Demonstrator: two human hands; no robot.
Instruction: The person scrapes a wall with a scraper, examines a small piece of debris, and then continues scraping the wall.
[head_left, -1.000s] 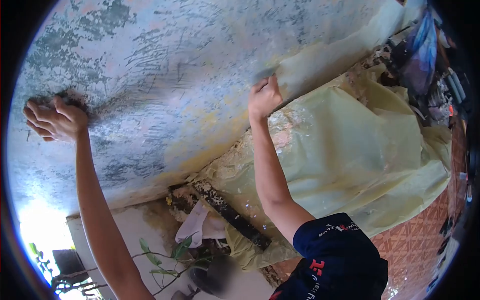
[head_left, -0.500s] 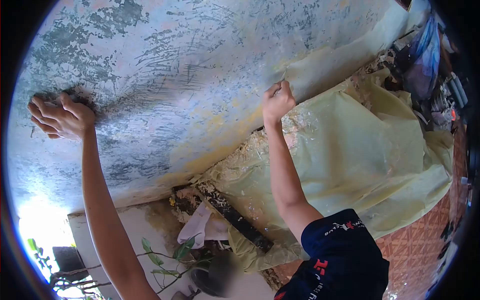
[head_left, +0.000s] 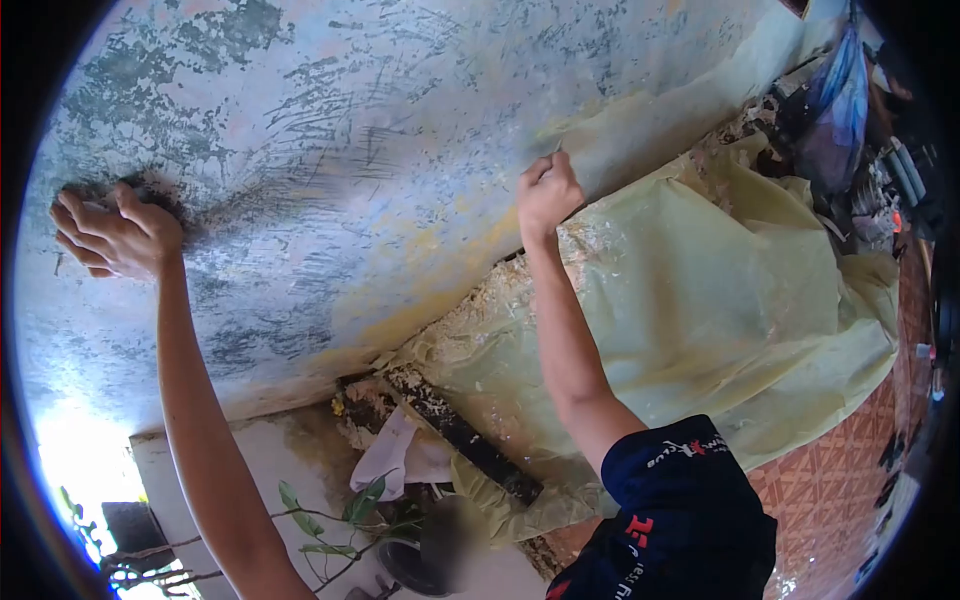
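My left hand (head_left: 120, 235) is spread against the scraped wall (head_left: 330, 200), fingers apart, beside a dark bare patch. Closed in a fist, my right hand (head_left: 549, 195) is at the lower part of the wall, near yellowish paint. A small thin tool (head_left: 559, 146) pokes out of the top of that fist; most of it is hidden by the fingers. Flaking blue, grey and pink paint covers the wall between the two hands.
A pale green sheet (head_left: 720, 300), strewn with paint flakes, drapes over something along the wall's foot. A dark plank (head_left: 465, 435) lies at its edge. Plant leaves (head_left: 365, 500) are below, a blue cloth (head_left: 845, 100) hangs upper right, and tiled floor (head_left: 825, 480) shows lower right.
The right fist has moved slightly left and up with the small tool. The left hand stays on the same wall spot, and the whole view has shifted a little.
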